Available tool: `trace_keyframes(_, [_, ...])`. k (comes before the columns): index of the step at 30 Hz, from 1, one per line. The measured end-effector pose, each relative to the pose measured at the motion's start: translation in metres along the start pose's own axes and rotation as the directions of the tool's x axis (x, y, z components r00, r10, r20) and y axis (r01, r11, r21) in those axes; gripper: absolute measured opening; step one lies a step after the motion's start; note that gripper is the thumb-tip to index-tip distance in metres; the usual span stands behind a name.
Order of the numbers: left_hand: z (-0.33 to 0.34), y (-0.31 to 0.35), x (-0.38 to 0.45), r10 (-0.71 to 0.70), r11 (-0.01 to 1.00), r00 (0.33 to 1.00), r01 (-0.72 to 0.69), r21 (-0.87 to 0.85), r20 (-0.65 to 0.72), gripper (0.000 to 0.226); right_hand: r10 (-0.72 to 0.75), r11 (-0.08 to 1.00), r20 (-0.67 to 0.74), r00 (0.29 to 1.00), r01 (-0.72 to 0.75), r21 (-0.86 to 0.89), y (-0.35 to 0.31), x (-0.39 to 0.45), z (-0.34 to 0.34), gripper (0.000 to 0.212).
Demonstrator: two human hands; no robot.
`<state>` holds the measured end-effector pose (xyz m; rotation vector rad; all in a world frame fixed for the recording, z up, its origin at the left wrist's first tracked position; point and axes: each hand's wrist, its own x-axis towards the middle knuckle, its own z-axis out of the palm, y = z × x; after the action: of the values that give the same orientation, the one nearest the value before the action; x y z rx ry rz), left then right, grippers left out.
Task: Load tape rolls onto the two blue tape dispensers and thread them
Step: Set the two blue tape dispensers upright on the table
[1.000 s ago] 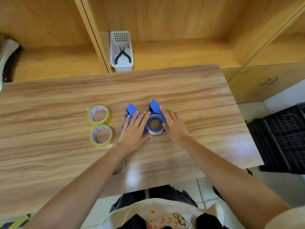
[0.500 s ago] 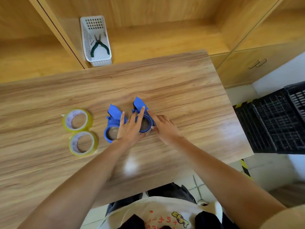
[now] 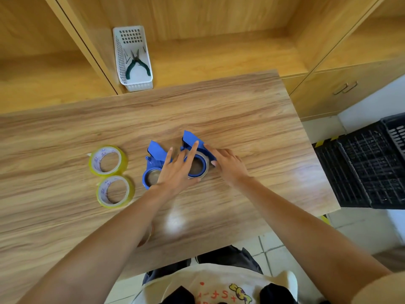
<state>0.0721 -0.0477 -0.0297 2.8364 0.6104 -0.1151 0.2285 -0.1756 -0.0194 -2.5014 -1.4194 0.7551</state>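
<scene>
Two blue tape dispensers lie side by side on the wooden table. The left dispenser lies free, partly under my wrist. The right dispenser carries a worn, nearly spent roll on its hub. My left hand rests over that roll with its fingers spread across the ring. My right hand grips the dispenser's right side. Two yellow tape rolls lie flat to the left: the far one and the near one.
A white slotted basket with green-handled pliers stands on the wooden shelf behind the table. A black plastic crate sits on the floor at the right. Wooden cabinets run along the back and right.
My left hand has slid from the left dispenser onto the right one's roll. My right hand stayed at that dispenser's right side. The view shifted a little.
</scene>
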Motion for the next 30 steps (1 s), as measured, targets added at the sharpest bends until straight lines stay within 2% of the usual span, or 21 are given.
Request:
trace_keyframes(5, [-0.014,0.002,-0.005,0.036,0.997,0.988,-0.045,-0.061,-0.151,0.106,-0.043,0.996,-0.103,0.994,0.05,0.074,-0.01,-0.003,-0.016,0.05])
trace_keyframes(10, [-0.037,0.005,-0.021,0.027,0.976,0.959,-0.086,-0.198,-0.282,0.1,-0.055,0.979,-0.269,0.962,0.105,0.175,-0.03,-0.011,-0.033,0.038])
trace_keyframes(13, [-0.046,-0.003,-0.045,0.006,0.964,0.938,-0.097,-0.247,-0.347,0.096,-0.096,0.953,-0.268,0.959,0.166,0.253,-0.052,-0.017,-0.03,0.041])
trace_keyframes(15, [-0.047,-0.014,-0.07,-0.031,0.944,0.94,-0.084,-0.318,-0.341,0.092,-0.167,0.934,-0.255,0.952,0.236,0.268,-0.07,-0.024,-0.022,0.042])
trace_keyframes(21, [-0.036,-0.052,-0.152,-0.128,0.923,0.939,-0.005,-0.385,-0.32,0.091,-0.319,0.891,-0.074,0.945,0.325,0.317,-0.128,-0.043,0.015,0.034])
trace_keyframes(25, [-0.019,-0.067,-0.2,-0.189,0.908,0.95,0.073,-0.413,-0.249,0.091,-0.347,0.917,0.109,0.932,0.312,0.25,-0.157,-0.056,0.041,0.038])
trace_keyframes(27, [-0.01,-0.071,-0.217,-0.242,0.897,0.952,0.146,-0.417,-0.187,0.092,-0.357,0.916,0.169,0.919,0.308,0.257,-0.168,-0.063,0.054,0.041])
trace_keyframes(30, [0.003,-0.075,-0.232,-0.246,0.897,0.96,0.172,-0.407,-0.136,0.093,-0.318,0.94,0.245,0.916,0.271,0.207,-0.174,-0.07,0.074,0.046])
